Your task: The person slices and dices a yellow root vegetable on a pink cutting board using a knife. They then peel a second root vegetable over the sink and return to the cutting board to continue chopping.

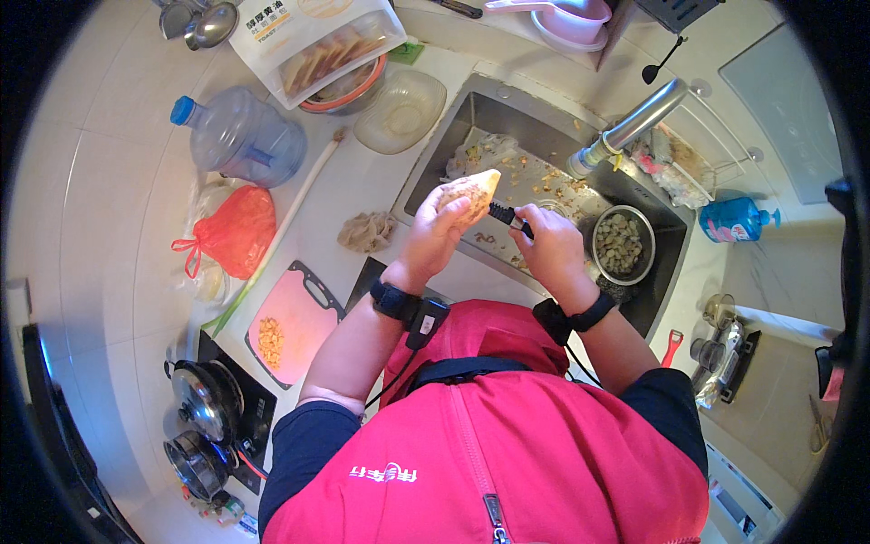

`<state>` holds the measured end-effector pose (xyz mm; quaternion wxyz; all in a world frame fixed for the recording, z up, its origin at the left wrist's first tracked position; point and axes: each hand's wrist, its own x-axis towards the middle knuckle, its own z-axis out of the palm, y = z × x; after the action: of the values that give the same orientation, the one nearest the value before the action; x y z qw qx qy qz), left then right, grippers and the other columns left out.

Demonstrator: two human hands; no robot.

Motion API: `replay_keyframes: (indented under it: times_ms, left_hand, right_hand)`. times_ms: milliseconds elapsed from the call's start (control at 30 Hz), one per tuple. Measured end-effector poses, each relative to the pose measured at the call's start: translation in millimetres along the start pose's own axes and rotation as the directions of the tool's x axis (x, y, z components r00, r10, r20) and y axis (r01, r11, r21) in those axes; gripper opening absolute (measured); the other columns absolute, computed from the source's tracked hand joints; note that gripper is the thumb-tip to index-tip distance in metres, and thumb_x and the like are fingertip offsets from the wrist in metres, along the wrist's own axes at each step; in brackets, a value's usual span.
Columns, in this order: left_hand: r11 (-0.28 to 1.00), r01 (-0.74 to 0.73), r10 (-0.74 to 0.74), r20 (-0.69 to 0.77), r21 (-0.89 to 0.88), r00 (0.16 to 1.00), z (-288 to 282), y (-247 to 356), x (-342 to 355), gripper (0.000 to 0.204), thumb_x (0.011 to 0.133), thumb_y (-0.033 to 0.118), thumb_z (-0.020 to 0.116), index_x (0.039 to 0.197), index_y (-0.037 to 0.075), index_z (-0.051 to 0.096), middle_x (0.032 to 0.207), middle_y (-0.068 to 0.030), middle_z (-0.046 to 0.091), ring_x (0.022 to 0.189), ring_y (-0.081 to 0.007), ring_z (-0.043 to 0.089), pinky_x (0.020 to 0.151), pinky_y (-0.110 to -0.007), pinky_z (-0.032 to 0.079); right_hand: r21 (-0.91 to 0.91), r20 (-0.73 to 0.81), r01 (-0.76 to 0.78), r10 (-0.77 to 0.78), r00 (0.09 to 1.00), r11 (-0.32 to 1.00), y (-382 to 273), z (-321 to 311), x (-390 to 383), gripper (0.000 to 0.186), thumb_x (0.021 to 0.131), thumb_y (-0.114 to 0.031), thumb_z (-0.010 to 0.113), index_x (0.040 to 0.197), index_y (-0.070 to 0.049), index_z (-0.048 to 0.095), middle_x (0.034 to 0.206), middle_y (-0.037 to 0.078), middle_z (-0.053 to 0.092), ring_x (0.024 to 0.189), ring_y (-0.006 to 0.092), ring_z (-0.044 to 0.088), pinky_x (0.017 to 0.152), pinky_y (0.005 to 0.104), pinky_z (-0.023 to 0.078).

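Left hand [430, 238]: fingers clamped around tuber [473, 195], pale tip up, skin patchy. Right hand [555, 249]: fingers closed on black tool [501, 214], end right beside tuber; contact unclear. Tuber's above near edge of sink [524, 104], scraps inside. Bowl [652, 257] of chunks in sink, right. Board [304, 308] left, orange dice [271, 342] on it.

Head camera: left one of two, worn on the head
Direction: steeply down, over the red garment [571, 435] toward the sink [535, 104]
Nearest: the garment, large across the lower middle
Mid-frame: left hand [433, 233] and right hand [555, 249], fairly near
Left side: desk [359, 181], then tiled wall [109, 181], bent by the fisheye
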<state>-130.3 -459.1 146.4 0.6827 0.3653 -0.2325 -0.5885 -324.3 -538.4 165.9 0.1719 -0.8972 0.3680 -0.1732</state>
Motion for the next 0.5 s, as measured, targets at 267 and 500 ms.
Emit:
replay_keyframes:
  times_ms: [267, 500]
  left_hand:
    - [0.998, 0.051, -0.047, -0.182, 0.020, 0.982, -39, -2, -7, 0.044, 0.096, 0.038, 0.062, 0.123, 0.004, 0.055, 0.110, -0.0085, 0.065, 0.091, -0.0146, 0.064, 0.079, -0.029, 0.053]
    - [0.912, 0.255, -0.298, -0.091, -0.322, 0.950, -56, 8, -21, 0.051, 0.096, 0.051, 0.056, 0.122, 0.007, 0.058, 0.101, -0.0096, 0.068, 0.074, -0.0139, 0.062, 0.062, -0.025, 0.051]
  right_hand:
    - [-0.017, 0.068, -0.261, 0.262, 0.963, 0.965, 40, 0, -12, 0.027, 0.084, -0.024, 0.072, 0.104, -0.010, 0.061, 0.087, 0.011, 0.070, 0.079, 0.0329, 0.068, 0.066, 0.0429, 0.052]
    - [0.277, 0.097, -0.326, 0.311, 0.945, 0.904, 48, 14, -10, 0.023, 0.088, -0.022, 0.069, 0.105, -0.007, 0.061, 0.086, 0.016, 0.070, 0.078, 0.0340, 0.069, 0.067, 0.0416, 0.053]
